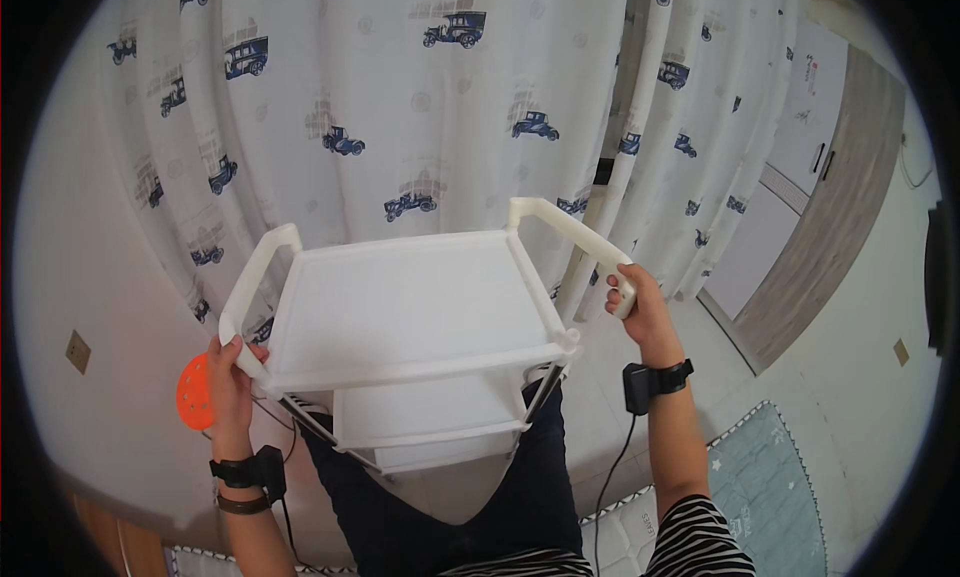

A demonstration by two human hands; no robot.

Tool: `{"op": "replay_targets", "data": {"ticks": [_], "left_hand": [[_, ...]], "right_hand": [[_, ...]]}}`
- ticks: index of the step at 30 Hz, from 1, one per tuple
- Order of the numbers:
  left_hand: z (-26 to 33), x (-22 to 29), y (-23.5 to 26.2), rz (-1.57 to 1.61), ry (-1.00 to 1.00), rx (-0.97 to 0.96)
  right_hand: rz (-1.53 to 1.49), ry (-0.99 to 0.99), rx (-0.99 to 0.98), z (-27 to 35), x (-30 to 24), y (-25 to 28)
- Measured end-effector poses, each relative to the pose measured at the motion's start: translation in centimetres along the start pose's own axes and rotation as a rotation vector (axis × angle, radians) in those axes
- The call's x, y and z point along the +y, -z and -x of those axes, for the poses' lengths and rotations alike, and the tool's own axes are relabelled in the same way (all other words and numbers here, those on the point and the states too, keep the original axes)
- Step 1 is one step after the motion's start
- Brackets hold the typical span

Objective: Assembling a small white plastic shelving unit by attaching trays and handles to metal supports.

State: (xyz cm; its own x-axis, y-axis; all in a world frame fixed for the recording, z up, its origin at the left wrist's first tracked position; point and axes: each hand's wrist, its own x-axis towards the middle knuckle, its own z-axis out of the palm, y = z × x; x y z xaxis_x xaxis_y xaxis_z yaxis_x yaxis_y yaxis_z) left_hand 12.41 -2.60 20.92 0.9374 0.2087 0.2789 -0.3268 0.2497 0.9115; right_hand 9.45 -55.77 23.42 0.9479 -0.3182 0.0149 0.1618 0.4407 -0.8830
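The white cart (410, 312) stood between the two hands, its lower shelves (430, 409) down between the person's legs. The left hand (231, 375) was curled around the near end of the left handle (247, 285); the right hand (640, 299) had its fingers wrapped closely about the near end of the right handle (575, 235).

That right end appeared to sit clear of the corner post (568, 343) just inward of the right hand, so the handle seemed held only at its far end. A harder outward pull there could have cracked or popped that far joint. Uneven force between the hands might have twisted the frame or tipped the cart toward the legs. A thumb could have been pinched if the end snapped inward. The black cord (612, 467) hanging below the right hand might have snagged on the frame.
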Motion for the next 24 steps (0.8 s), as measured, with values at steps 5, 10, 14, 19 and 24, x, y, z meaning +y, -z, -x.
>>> {"op": "replay_targets", "data": {"ticks": [5,10,14,19,24], "left_hand": [[-1.1,0.7,0.7,0.099,0.101,0.105],[0.5,0.7,-1.8,0.039,0.093,0.048],[1.6,0.0,-1.1,-0.07,-0.057,-0.004],[0.7,0.6,0.1,-0.026,-0.034,-0.011],[-0.5,1.5,0.6,0.043,0.024,0.042]], "right_hand": [[0.01,-0.099,0.016,-1.7,-1.1,4.0],[-0.021,-0.066,0.039,-0.3,0.4,1.0],[0.208,0.067,0.01,2.4,1.5,-5.5],[0.029,-0.053,-0.058,-2.8,-0.6,3.1],[-0.057,-0.128,-0.072,-2.9,-0.7,6.2]]}}
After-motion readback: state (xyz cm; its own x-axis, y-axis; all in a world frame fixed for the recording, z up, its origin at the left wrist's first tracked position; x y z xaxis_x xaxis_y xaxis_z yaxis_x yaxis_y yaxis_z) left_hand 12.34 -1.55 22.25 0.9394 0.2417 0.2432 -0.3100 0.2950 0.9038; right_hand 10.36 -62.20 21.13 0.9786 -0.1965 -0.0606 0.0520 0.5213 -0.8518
